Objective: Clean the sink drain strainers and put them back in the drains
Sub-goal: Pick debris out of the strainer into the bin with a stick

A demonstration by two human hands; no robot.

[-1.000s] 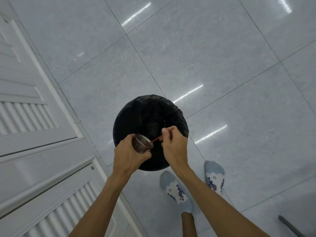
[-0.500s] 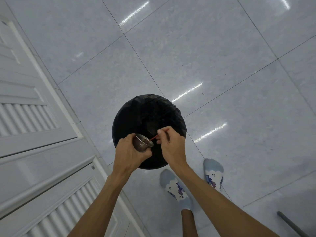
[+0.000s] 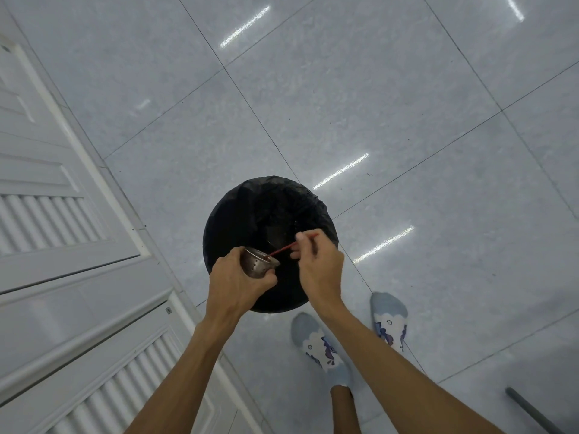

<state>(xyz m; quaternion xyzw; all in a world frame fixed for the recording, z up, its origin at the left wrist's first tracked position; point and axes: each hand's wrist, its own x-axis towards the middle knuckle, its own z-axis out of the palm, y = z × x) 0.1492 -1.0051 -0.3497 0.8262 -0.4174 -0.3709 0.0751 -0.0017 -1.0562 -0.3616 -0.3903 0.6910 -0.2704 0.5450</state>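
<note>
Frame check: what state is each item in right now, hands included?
strainer, tilted, gripped over the bin.
red stick, tip inside the strainer.
left hand, grips the strainer.
right hand, pinches the red stick.
bin, open, lined with a black bag.
cabinet doors, appear shut.

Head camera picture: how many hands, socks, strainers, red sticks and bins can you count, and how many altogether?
Hands: 2, left hand and right hand
Socks: 2, left sock and right sock
Strainer: 1
Red stick: 1
Bin: 1
Total: 7
</note>
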